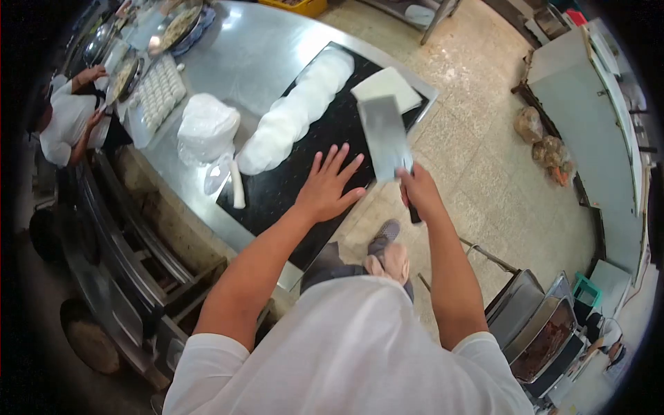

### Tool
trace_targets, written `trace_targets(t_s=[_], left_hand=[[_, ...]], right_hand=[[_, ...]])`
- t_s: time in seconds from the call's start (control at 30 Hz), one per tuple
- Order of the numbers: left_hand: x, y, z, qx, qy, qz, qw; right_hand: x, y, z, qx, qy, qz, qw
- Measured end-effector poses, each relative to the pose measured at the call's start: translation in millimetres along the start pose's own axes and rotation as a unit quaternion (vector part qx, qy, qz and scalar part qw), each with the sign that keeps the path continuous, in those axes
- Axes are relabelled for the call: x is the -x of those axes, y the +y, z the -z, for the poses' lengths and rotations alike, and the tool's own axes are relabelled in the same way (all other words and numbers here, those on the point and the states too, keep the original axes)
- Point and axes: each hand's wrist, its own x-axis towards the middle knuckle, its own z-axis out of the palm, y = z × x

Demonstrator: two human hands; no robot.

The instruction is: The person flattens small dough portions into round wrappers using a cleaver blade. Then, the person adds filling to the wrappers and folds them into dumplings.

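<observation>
My right hand (420,194) grips the dark handle of a cleaver (386,135), its broad blade raised near the right edge of the black board (277,197). With fingers spread, my left hand (327,183) is over the board, palm down; whether it touches the surface I cannot tell. Beyond it lies a long, lumpy roll of white dough (297,114). A thin strip of dough (237,185) sits at the board's left edge. Behind the blade is a pale, flat rectangular piece (391,86), partly hidden, of a kind I cannot make out.
A plastic-wrapped white lump (207,126) stands on the steel table (252,41). Farther left, a tray of small dough pieces (160,93) lies near a person in a white shirt (72,121). At lower right is a metal tray of dark food (546,339).
</observation>
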Motion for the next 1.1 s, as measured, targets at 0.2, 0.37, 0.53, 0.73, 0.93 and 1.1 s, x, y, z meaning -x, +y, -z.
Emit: trace_targets(t_s=[0.2,0.37,0.53,0.73,0.93,1.1], left_hand=[[22.0,-9.5,-3.5,-0.050,-0.056,-0.205,0.976],[-26.7,-24.1,6.9,-0.100,-0.026,-0.194,0.976],[-47.5,-25.7,3.3,-0.115,0.040,-0.181,0.976],[-1.2,-2.9,-14.5,-0.012,-0.088,-0.318,0.944],[-84.7,-38.1,15.1,-0.077,-0.046,-0.286,0.954],[-51.0,-34.1,6.7,-0.071,-0.084,-0.301,0.947]], right_hand=[[86.2,42.5,-60.2,0.188,-0.185,0.034,0.964],[29.2,20.1,-41.8,0.200,-0.215,0.073,0.953],[14.6,3.6,-32.1,0.253,-0.215,0.056,0.942],[94.1,40.8,-68.3,0.207,-0.136,0.062,0.967],[18.3,-15.3,-45.2,0.283,-0.135,-0.001,0.950],[56.3,37.0,-70.3,0.264,-0.114,0.063,0.956]])
